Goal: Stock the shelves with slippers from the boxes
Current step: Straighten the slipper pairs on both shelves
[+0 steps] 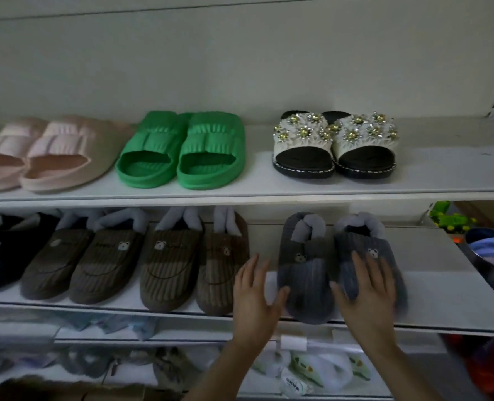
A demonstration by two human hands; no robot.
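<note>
Item: grey slippers (pixel 341 270), middle shelf (pixel 442 302), 5 o'clock in view.
Left hand (pixel 254 296): fingers spread, holding nothing, beside left slipper.
Right hand (pixel 367 290): flat on right slipper.
Risk: toes overhang edge; a nudge could tip them off.

no text or label here is sharp enough to read.
</note>
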